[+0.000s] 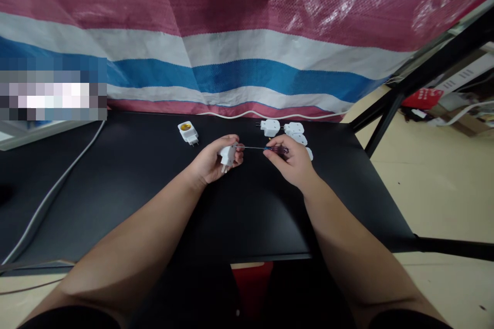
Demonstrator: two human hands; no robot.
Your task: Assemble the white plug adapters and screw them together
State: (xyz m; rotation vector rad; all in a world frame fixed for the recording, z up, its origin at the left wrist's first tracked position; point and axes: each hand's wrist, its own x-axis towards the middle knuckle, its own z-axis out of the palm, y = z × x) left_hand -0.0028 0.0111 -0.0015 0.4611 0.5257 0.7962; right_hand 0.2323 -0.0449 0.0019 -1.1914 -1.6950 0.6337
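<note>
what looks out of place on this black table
The white plug adapter with a brass-coloured socket lies alone on the left, while several other white plug adapters cluster on the right; none of those visibly has that brass centre.

Black tabletop point(116, 164) | far edge: white cable point(270, 116) lying in loose waves | left of centre, near far edge: white plug-in lamp socket point(188, 132) with brass contact facing up | right of centre: four white plug adapters point(270, 127) in a loose row, the last two partly hidden | left side: grey cable point(54, 192) running diagonally toward the near corner
</note>
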